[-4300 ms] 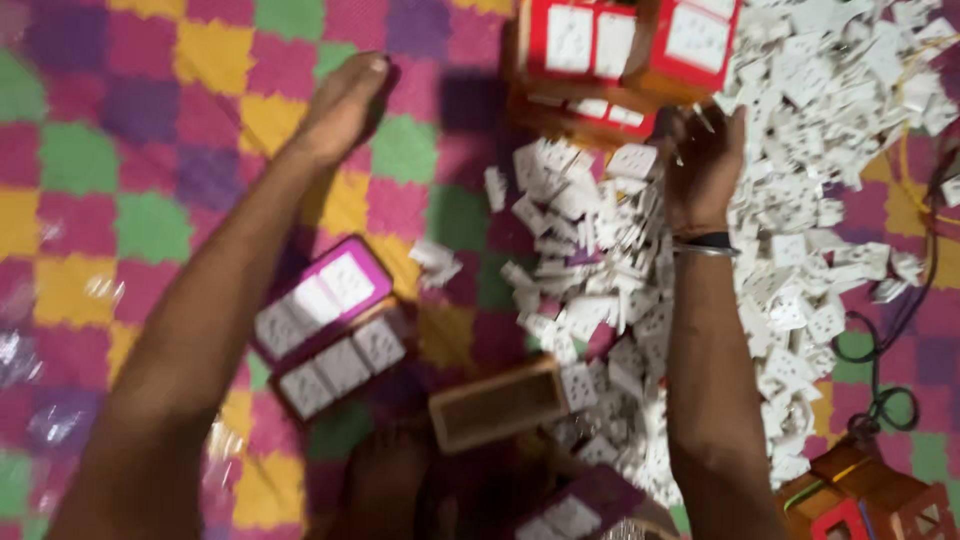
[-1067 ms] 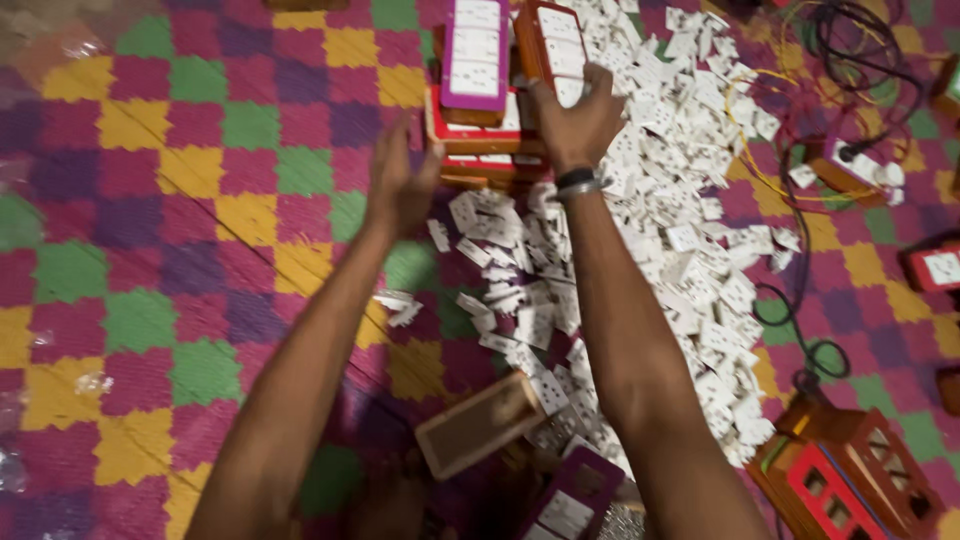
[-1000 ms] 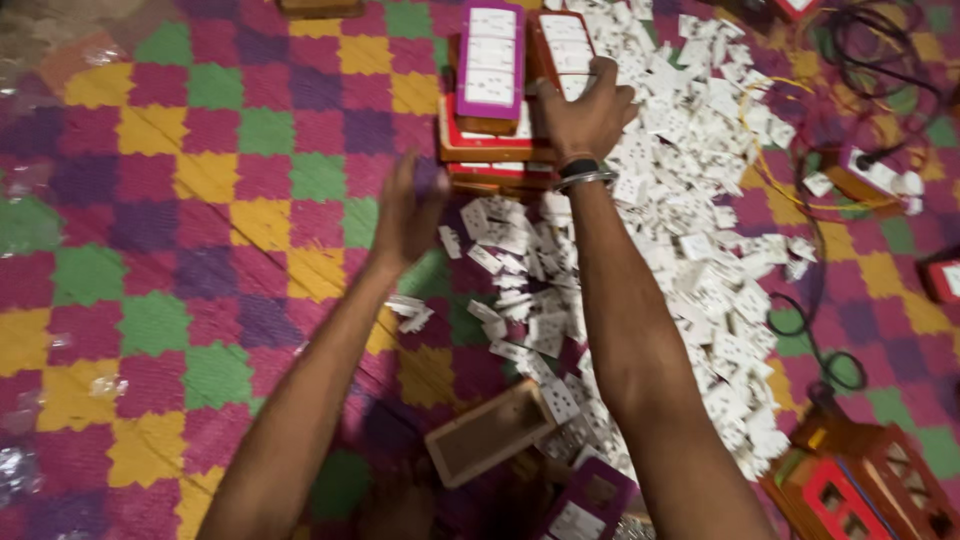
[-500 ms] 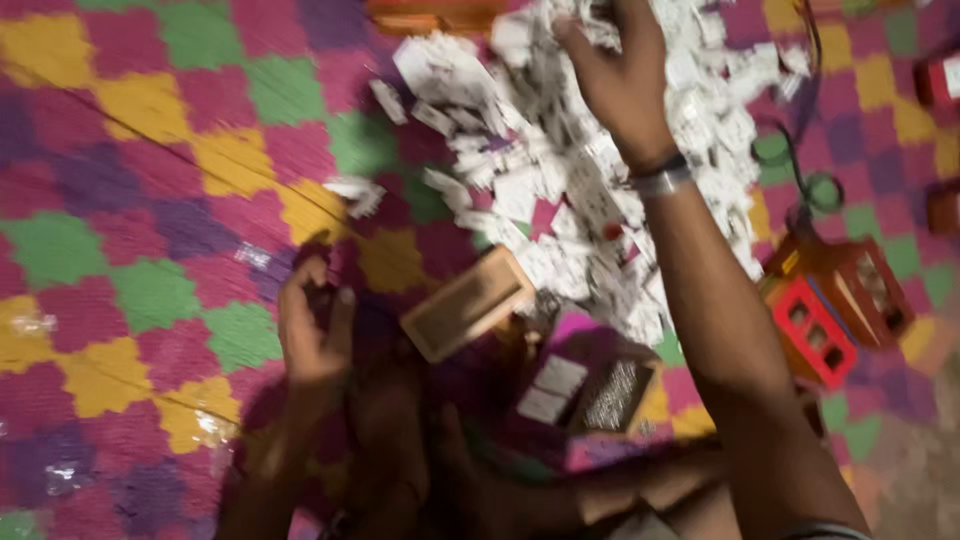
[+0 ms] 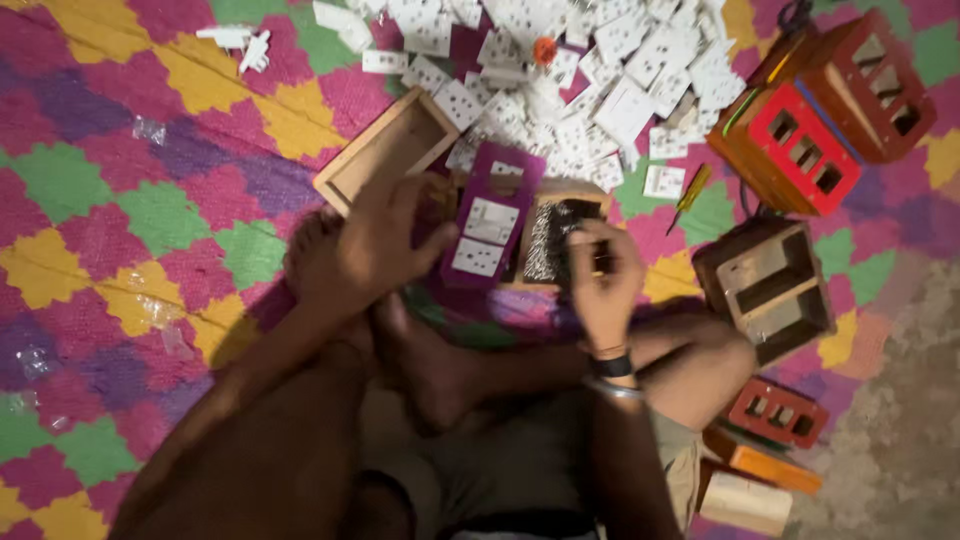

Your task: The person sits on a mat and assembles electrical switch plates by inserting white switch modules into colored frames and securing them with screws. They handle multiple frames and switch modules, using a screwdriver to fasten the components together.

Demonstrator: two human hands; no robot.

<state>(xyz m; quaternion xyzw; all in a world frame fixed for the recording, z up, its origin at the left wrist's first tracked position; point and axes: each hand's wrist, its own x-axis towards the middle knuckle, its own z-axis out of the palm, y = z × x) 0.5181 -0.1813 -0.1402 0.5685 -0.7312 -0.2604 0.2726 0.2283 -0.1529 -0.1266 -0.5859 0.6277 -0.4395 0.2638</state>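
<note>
Seen from the head camera, the person sits cross-legged on a patchwork mat (image 5: 120,200) of pink, yellow, green and purple. The left hand (image 5: 375,245) rests with fingers loosely spread against the edge of a purple plate (image 5: 492,222) that carries white switch pieces; whether it actually grips the plate cannot be told. The right hand (image 5: 600,275) is curled closed at the near edge of a small wooden box (image 5: 553,235) just beside the plate; the box is filled with a dark, speckled mass of tiny parts, too fine to identify, and what the fingers pinch is hidden. Above the left hand lies a shallow wooden tray (image 5: 385,150), tilted and bare inside. Beyond it spreads a heap of white switch pieces (image 5: 570,90), loose on the mat, with a few strays (image 5: 245,42) well apart at the upper left. To the right stand a red and orange box (image 5: 800,125) with rectangular openings, a brown wooden box (image 5: 765,285) with open compartments, and near the right knee a small red frame (image 5: 775,412) and a pale wooden block (image 5: 745,500).
</note>
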